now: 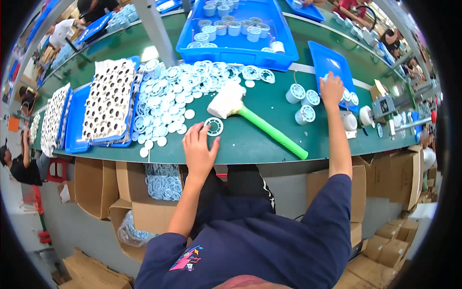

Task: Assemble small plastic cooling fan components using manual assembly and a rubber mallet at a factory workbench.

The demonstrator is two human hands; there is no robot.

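My left hand rests on the green bench with its fingers spread, its fingertips at the edge of a pale blue slotted ring. Over the small blue tray on the right, my right hand has its fingers bent round a pale blue round part, mostly hidden beneath them. Left of that hand stand several pale blue cylindrical cups with slotted tops. Between my hands lies a mallet with a green handle and a white wrapped head.
Loose rings and discs are heaped left of the mallet. Beyond stands a large blue bin of cups. Hole-patterned trays lie on the left. A small device stands at right. Cardboard boxes sit below the bench edge.
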